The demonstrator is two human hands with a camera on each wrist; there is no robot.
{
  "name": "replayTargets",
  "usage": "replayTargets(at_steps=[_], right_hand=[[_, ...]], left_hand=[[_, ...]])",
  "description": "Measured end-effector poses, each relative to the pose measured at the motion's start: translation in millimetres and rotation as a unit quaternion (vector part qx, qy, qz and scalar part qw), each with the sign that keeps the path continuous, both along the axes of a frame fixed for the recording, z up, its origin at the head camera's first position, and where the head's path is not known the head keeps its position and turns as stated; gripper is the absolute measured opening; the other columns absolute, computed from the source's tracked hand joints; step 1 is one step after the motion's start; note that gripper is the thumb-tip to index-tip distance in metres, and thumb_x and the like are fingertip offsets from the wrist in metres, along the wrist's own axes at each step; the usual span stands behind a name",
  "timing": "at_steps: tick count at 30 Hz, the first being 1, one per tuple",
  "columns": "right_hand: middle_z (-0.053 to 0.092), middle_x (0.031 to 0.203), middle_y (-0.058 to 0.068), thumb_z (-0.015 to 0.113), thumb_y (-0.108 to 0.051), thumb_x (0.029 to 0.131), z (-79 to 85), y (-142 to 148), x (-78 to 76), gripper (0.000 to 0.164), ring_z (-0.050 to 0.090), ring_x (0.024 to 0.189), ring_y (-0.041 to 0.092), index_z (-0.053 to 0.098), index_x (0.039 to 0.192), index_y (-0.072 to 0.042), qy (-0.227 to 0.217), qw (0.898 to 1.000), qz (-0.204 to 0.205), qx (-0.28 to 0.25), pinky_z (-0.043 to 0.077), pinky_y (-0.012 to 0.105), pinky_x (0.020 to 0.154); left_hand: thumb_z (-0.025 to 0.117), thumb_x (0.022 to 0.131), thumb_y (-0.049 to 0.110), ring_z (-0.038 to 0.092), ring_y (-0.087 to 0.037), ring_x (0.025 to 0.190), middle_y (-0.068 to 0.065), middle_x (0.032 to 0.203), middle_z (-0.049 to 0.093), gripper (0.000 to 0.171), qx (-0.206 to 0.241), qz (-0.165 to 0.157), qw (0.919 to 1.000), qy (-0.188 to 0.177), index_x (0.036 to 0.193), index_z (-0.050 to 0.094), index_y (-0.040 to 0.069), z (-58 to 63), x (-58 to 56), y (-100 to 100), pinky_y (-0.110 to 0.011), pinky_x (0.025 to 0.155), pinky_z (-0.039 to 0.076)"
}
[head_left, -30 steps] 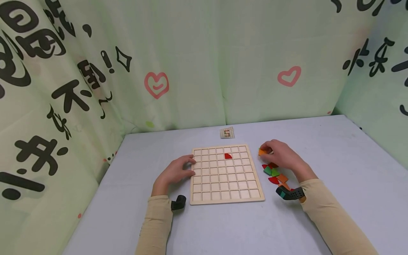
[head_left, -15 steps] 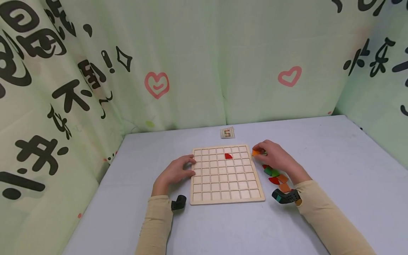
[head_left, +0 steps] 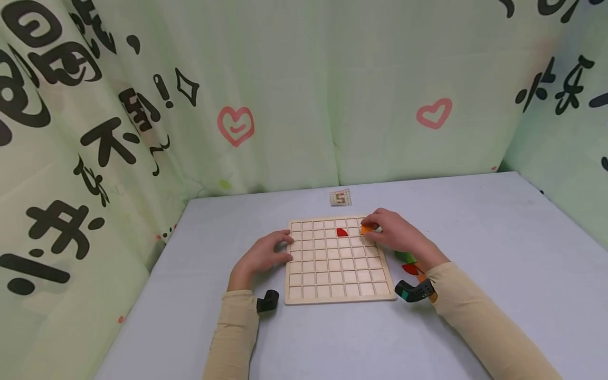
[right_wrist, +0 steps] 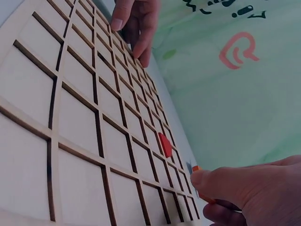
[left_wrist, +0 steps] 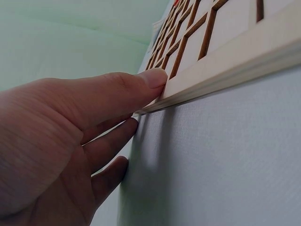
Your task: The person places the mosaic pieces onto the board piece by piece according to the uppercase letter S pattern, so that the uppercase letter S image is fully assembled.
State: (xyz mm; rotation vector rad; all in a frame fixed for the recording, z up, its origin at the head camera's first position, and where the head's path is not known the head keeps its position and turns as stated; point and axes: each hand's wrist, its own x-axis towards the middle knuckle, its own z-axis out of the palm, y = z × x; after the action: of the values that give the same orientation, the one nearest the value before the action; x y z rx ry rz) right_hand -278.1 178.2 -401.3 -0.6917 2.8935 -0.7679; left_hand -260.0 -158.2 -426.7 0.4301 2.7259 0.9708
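Note:
A wooden grid board [head_left: 328,302] lies flat on the table. One red quarter-circle piece [head_left: 342,232] sits in a cell near its far side. My left hand [head_left: 263,256] rests on the board's left edge; in the left wrist view its thumb [left_wrist: 153,77] touches the rim and the other fingers lie loosely beside it. Over the board's far right part, my right hand [head_left: 396,232] pinches a small orange piece [head_left: 364,230] between thumb and fingertips. The right wrist view shows that orange piece [right_wrist: 196,168] mostly covered by the thumb.
Right of the board lies a loose pile of red, green and orange pieces, partly hidden by the right forearm; a red piece [head_left: 410,269] shows. A small patterned card [head_left: 340,198] lies behind the board. A printed curtain [head_left: 285,95] closes off the table's back.
My right hand has carried the orange piece leftward from beside the pile to over the board's right edge. The left hand stays on the board.

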Motion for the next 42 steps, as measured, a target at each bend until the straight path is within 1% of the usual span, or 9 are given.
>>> replayTargets(at_steps=[8,14,16,24,30,33,36,40,42], right_hand=[[0.066,0.107,0.015,0.068,-0.009,0.093,1.7,-28,-8.4,0.027,0.060,0.095,0.026,0.070,0.116,0.004,0.028,0.997,0.064,0.028,0.054,0.043,0.087],[0.065,0.104,0.013,0.069,-0.009,0.092,-0.4,-47,-16.8,0.025,0.058,0.091,0.023,0.071,0.114,0.001,0.014,0.996,0.082,0.041,0.054,0.040,0.085],[0.065,0.103,0.012,0.069,-0.009,0.092,-1.8,-52,-19.1,0.023,0.058,0.091,0.023,0.071,0.113,0.001,0.016,0.995,0.089,0.043,0.054,0.040,0.085],[0.066,0.102,0.012,0.071,-0.011,0.093,-7.3,-62,-24.9,0.023,0.056,0.087,0.021,0.071,0.113,0.000,0.033,0.994,0.094,0.039,0.053,0.036,0.081],[0.067,0.104,0.013,0.071,-0.012,0.093,-11.6,-66,-28.7,0.025,0.058,0.086,0.022,0.071,0.114,0.001,0.051,0.994,0.096,0.026,0.053,0.038,0.081],[0.067,0.106,0.014,0.070,-0.012,0.093,-13.4,-67,-30.3,0.027,0.060,0.089,0.023,0.070,0.116,0.002,0.051,0.994,0.098,0.027,0.054,0.038,0.082],[0.067,0.107,0.014,0.070,-0.012,0.093,-13.5,-68,-30.4,0.029,0.060,0.091,0.023,0.070,0.117,0.002,0.037,0.995,0.091,0.031,0.054,0.039,0.084],[0.067,0.105,0.014,0.070,-0.012,0.093,-13.2,-68,-29.4,0.026,0.059,0.091,0.023,0.071,0.115,0.002,0.035,0.995,0.085,0.037,0.054,0.039,0.084],[0.067,0.104,0.014,0.069,-0.012,0.093,-13.8,-68,-29.2,0.024,0.059,0.091,0.024,0.072,0.114,0.002,0.042,0.995,0.087,0.036,0.054,0.039,0.083]], left_hand=[[0.073,0.091,0.011,0.035,-0.030,0.149,-0.010,0.156,0.046,0.038,0.004,-0.001,1.0000,0.000,0.127,0.064,0.005,0.6,0.4,0,-0.045,0.122,0.031],[0.073,0.091,0.011,0.035,-0.030,0.149,-0.010,0.156,0.045,0.039,0.004,-0.002,1.0000,0.000,0.128,0.064,0.004,0.8,0.8,0,-0.045,0.123,0.031],[0.073,0.091,0.011,0.035,-0.030,0.149,-0.010,0.156,0.046,0.039,0.003,-0.002,1.0000,0.001,0.128,0.064,0.004,0.7,0.9,0,-0.045,0.122,0.031],[0.073,0.091,0.011,0.036,-0.030,0.148,-0.010,0.156,0.046,0.038,0.007,-0.001,1.0000,0.002,0.127,0.064,0.005,0.0,0.5,0,-0.045,0.122,0.031],[0.073,0.090,0.011,0.036,-0.030,0.148,-0.010,0.156,0.046,0.038,0.006,0.002,1.0000,0.000,0.127,0.064,0.005,0.0,0.5,0,-0.045,0.122,0.031],[0.073,0.090,0.011,0.036,-0.030,0.149,-0.010,0.156,0.045,0.039,0.004,0.003,1.0000,-0.002,0.127,0.064,0.006,-1.2,0.2,0,-0.045,0.122,0.031],[0.073,0.090,0.012,0.035,-0.029,0.149,-0.009,0.156,0.045,0.039,0.004,0.004,1.0000,-0.004,0.128,0.064,0.006,-1.7,-0.3,0,-0.045,0.123,0.030],[0.073,0.090,0.012,0.036,-0.030,0.149,-0.009,0.156,0.046,0.039,0.001,0.002,1.0000,0.001,0.128,0.064,0.006,-1.9,-0.7,0,-0.045,0.123,0.031],[0.074,0.090,0.012,0.036,-0.030,0.148,-0.010,0.156,0.046,0.039,0.000,0.000,1.0000,0.004,0.127,0.064,0.006,-1.6,-0.7,-1,-0.045,0.122,0.031]])
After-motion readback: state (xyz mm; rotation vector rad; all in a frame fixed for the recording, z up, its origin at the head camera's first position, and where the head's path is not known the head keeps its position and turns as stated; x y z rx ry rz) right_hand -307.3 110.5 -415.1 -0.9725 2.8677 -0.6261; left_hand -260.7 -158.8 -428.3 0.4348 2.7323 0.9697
